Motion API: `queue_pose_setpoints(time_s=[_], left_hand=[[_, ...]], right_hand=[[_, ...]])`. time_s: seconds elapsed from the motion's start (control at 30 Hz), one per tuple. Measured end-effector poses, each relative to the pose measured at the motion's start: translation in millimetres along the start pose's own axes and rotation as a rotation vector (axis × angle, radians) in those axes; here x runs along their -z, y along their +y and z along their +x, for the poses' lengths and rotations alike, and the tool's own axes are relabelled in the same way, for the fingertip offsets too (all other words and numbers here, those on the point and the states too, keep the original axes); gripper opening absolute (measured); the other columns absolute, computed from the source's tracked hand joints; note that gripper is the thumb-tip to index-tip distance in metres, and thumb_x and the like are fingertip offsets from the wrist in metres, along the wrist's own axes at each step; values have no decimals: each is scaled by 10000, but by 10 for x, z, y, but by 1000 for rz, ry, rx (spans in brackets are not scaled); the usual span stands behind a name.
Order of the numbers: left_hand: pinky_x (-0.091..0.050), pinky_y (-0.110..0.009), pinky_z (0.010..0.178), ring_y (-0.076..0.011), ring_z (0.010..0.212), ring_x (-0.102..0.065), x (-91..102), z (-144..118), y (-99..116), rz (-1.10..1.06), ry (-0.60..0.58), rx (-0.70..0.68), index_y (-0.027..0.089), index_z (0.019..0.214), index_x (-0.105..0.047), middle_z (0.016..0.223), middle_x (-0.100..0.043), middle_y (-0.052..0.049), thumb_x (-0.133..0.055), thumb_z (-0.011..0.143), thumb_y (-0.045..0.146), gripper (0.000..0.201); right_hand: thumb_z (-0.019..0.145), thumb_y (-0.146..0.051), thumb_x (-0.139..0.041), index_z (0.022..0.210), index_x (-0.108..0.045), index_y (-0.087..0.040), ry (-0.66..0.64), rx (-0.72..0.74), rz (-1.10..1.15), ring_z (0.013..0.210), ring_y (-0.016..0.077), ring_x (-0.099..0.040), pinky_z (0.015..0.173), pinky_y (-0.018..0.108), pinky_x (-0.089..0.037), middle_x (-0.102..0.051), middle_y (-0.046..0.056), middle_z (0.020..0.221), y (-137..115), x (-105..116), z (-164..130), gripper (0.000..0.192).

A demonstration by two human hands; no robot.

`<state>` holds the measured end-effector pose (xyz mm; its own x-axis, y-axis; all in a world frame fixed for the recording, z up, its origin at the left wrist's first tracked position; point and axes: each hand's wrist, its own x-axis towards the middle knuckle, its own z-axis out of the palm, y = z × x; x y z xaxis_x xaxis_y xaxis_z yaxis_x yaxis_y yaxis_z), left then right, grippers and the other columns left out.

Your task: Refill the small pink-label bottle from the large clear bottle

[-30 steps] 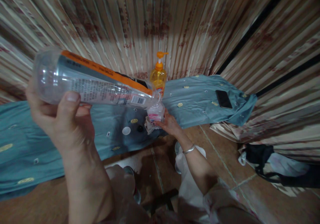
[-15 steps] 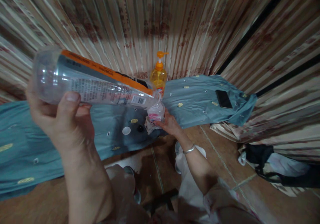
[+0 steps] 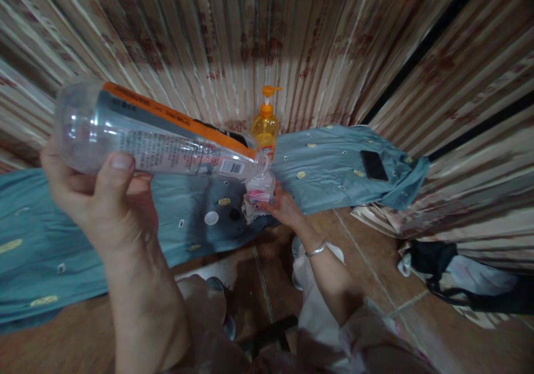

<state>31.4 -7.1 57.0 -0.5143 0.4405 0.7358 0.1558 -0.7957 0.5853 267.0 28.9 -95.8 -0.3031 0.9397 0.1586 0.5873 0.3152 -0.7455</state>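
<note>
My left hand (image 3: 104, 201) grips a large clear bottle (image 3: 158, 137) with an orange and grey label, tilted down to the right. Its mouth sits over the opening of a small clear bottle (image 3: 259, 187) with a pink label. My right hand (image 3: 283, 207) holds that small bottle upright on the blue-grey cloth (image 3: 334, 168), with a crumpled tissue at its base. A white cap (image 3: 211, 217) and a dark cap (image 3: 234, 215) lie on the cloth just left of the small bottle.
An orange pump bottle (image 3: 264, 126) stands behind the small bottle against the striped curtain. A black phone (image 3: 373, 166) lies on the cloth to the right. A black bag (image 3: 442, 268) rests on the tiled floor at the right.
</note>
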Motion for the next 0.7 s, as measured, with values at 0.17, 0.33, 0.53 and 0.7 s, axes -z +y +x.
queue_pose_setpoints(time_s=[0.17, 0.33, 0.53, 0.7], left_hand=[[-423, -499, 886, -228, 901, -578, 9, 36, -85, -80, 38, -21, 231, 888, -558, 889, -597, -17, -749, 398, 400, 553], [-437, -485, 860, -214, 857, -573, 30, 60, -149, -137, 51, -28, 205, 906, -554, 871, -577, -22, -751, 378, 356, 583], [-432, -528, 779, -308, 1032, -552, 24, 11, -23, -59, 53, -14, 231, 900, -560, 962, -596, -69, -783, 398, 419, 581], [-449, -504, 746, -288, 1038, -557, 17, -7, 25, -3, 8, -37, 221, 940, -531, 980, -572, -44, -761, 451, 497, 607]], right_hand=[[752, -414, -637, 1268, -359, -132, -3, -18, -15, 938, 248, -645, 771, 315, -491, -654, 110, 1055, 4, -6, 8, 651], [746, -420, -649, 1276, -351, -132, 5, -14, -14, 959, 255, -640, 787, 320, -490, -649, 116, 1071, 16, -16, 9, 673], [754, -412, -643, 1283, -344, -132, 6, -9, -14, 976, 262, -631, 798, 330, -488, -643, 121, 1085, 14, -7, 2, 669], [746, -409, -652, 1274, -357, -146, 6, -14, -3, 934, 251, -643, 763, 322, -495, -656, 102, 1048, 28, -17, 8, 659]])
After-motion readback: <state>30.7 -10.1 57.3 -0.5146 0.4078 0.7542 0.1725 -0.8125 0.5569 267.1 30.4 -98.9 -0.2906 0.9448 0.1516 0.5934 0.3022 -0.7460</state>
